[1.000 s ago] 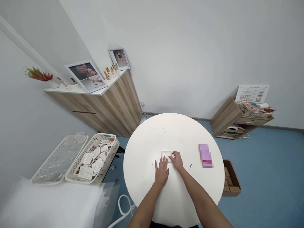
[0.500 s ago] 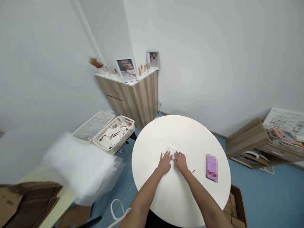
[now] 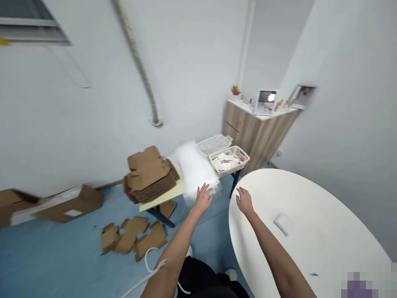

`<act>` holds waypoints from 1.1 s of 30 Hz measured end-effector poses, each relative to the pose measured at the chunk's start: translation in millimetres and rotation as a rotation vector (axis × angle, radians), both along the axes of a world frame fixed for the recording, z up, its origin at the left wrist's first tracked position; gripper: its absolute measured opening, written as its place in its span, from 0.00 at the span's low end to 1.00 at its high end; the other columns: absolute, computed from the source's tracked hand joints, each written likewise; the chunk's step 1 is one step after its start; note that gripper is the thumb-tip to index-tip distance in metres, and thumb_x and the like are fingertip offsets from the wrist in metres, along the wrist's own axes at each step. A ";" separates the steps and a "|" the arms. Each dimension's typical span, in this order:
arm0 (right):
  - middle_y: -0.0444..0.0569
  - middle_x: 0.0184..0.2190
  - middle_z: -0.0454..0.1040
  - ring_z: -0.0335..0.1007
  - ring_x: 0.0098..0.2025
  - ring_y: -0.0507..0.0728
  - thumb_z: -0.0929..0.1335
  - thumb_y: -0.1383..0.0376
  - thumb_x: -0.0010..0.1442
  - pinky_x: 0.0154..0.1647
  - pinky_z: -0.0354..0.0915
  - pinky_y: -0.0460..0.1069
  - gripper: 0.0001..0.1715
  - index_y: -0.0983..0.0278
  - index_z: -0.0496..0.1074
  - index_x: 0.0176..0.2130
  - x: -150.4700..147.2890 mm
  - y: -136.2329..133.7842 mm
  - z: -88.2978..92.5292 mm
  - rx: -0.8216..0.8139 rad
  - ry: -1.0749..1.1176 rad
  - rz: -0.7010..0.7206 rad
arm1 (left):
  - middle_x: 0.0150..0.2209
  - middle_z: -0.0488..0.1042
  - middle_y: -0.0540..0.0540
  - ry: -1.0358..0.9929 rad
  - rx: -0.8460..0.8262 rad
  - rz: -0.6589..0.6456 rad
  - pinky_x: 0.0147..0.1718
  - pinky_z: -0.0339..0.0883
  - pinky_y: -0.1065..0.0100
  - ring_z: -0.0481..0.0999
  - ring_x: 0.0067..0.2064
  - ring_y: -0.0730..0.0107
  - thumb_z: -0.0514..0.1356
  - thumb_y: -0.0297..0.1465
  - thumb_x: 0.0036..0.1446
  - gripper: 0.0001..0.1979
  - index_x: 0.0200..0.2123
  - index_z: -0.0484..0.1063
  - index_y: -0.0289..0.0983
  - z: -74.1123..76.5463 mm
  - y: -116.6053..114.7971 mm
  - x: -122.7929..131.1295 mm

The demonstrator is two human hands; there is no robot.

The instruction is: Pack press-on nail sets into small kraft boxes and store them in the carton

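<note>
My left hand [image 3: 203, 197] is stretched out to the left, fingers spread, at the edge of a pile of clear plastic sheets [image 3: 194, 167] on a low side table. My right hand [image 3: 245, 200] hovers open over the left rim of the round white table [image 3: 310, 248], holding nothing. A small white flat packet [image 3: 283, 223] lies on the round table, to the right of my right hand and apart from it.
A stack of flattened cardboard boxes [image 3: 151, 174] sits beside the plastic sheets. Two white baskets [image 3: 228, 158] stand behind them. Cardboard pieces [image 3: 133, 238] litter the blue floor. A wooden cabinet [image 3: 257, 128] stands in the corner. A purple item [image 3: 359, 286] lies at the table's near right.
The view has swung left. Both hands have left the white packet; my left hand has reached out to the plastic sheets and my right hand has moved to the table's left rim.
</note>
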State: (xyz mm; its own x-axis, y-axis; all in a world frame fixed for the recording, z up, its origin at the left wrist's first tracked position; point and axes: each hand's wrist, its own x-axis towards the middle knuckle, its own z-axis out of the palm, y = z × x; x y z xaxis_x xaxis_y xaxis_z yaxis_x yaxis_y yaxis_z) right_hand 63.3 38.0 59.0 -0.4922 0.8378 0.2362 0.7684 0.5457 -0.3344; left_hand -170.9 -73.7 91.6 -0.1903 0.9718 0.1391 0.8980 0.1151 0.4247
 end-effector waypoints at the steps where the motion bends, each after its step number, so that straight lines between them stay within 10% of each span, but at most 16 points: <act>1: 0.58 0.56 0.69 0.62 0.58 0.63 0.60 0.69 0.61 0.58 0.59 0.58 0.23 0.67 0.69 0.55 -30.9 -3.8 4.6 0.008 0.006 0.063 | 0.62 0.66 0.42 0.014 0.009 0.068 0.64 0.44 0.42 0.54 0.68 0.56 0.54 0.25 0.58 0.19 0.52 0.70 0.41 3.8 -16.4 -27.0; 8: 0.58 0.57 0.69 0.63 0.58 0.62 0.62 0.68 0.62 0.58 0.59 0.56 0.22 0.66 0.69 0.55 -224.5 -58.4 43.6 -0.031 0.008 0.403 | 0.60 0.67 0.38 0.120 0.093 0.344 0.64 0.49 0.44 0.58 0.66 0.53 0.52 0.28 0.60 0.20 0.56 0.67 0.37 20.8 -115.5 -179.7; 15: 0.56 0.58 0.68 0.60 0.60 0.61 0.64 0.68 0.62 0.60 0.57 0.57 0.24 0.64 0.67 0.57 -347.2 -103.0 62.3 0.022 -0.002 0.617 | 0.54 0.72 0.37 0.284 0.023 0.348 0.62 0.55 0.50 0.68 0.58 0.56 0.53 0.29 0.61 0.18 0.54 0.66 0.36 39.2 -149.6 -275.4; 27: 0.51 0.50 0.76 0.64 0.57 0.62 0.67 0.61 0.61 0.61 0.51 0.61 0.15 0.57 0.75 0.48 -423.6 -89.4 92.6 -0.079 -0.229 0.674 | 0.39 0.78 0.38 0.209 -0.293 0.320 0.44 0.66 0.62 0.76 0.44 0.56 0.59 0.40 0.60 0.13 0.38 0.75 0.36 60.4 -143.1 -339.4; 33: 0.53 0.45 0.77 0.66 0.54 0.63 0.64 0.66 0.61 0.62 0.47 0.62 0.14 0.60 0.75 0.45 -436.2 -84.7 99.4 -0.037 -0.340 0.628 | 0.40 0.78 0.42 0.140 -0.235 0.174 0.45 0.64 0.64 0.74 0.47 0.59 0.57 0.27 0.59 0.07 0.34 0.75 0.38 72.7 -140.3 -345.0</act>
State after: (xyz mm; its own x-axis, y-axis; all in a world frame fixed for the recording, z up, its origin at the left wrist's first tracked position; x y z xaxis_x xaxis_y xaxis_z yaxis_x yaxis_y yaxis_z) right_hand -372.8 -46.7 158.4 -0.9256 0.3764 -0.0391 0.3776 0.9122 -0.1592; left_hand -515.9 -214.0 164.2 -0.3514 0.9349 -0.0492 0.9039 0.3525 0.2424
